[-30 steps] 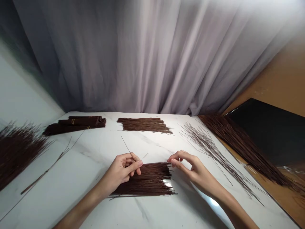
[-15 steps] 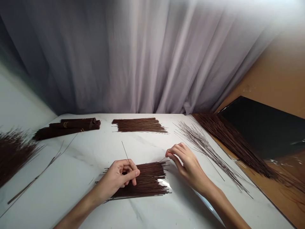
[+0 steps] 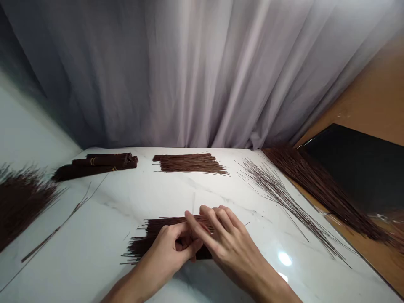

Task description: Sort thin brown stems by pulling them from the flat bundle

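A pile of short dark brown sticks (image 3: pixel 154 229) lies on the white marbled table, partly covered by both hands. My left hand (image 3: pixel 179 248) is over the middle of the pile, its thumb and fingers pinched together; what sits between them is too small to make out. My right hand (image 3: pixel 217 235) crosses close against the left fingertips, with its index finger stretched over them and the other fingers bent and apart. Its thumb is hidden, and whether it grips anything does not show.
Farther back lie a flat stack of brown sticks (image 3: pixel 191 163) and tied dark bundles (image 3: pixel 104 162). Loose long sticks (image 3: pixel 284 198) spread at right, beside a thick bundle (image 3: pixel 325 193) near a black panel (image 3: pixel 356 168). Another dark bundle (image 3: pixel 22 202) is at far left.
My right hand has moved left from the pile's right end to meet my left hand. The thin stick that stood up from my left hand no longer shows clearly. The view has shifted slightly.
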Demonstrator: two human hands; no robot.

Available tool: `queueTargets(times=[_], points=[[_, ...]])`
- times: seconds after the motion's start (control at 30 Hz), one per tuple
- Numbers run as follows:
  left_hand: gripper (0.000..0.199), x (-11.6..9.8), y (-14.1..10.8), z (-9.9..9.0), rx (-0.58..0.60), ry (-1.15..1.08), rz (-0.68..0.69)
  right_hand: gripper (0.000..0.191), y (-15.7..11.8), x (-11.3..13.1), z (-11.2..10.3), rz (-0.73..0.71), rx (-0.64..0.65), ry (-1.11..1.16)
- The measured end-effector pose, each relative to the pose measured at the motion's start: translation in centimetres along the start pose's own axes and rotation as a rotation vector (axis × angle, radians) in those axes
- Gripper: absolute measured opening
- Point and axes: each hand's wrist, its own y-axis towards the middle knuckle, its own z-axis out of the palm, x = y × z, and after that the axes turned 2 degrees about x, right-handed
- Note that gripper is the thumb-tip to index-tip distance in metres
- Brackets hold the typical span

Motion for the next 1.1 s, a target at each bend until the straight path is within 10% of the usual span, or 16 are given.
queueTargets(times=[0.43, 0.87, 1.1], points=[[0.025, -0.1, 0.4, -1.0, 0.022, -0.06, -0.072, 0.036, -2.3, -1.8, 2.0, 0.291, 0.022, 0.273], [0.028, -0.6, 0.1, -2.4, 0.053, -0.039, -0.063, 0.036, -4.0, -7.3, -0.9, 0.665, 0.416, 0.854], [0.024, -0.9, 0.0, -2.4, 0.084, -0.029, -0.063, 0.031, -4.1, -7.0, 0.5, 0.63, 0.267, 0.76]])
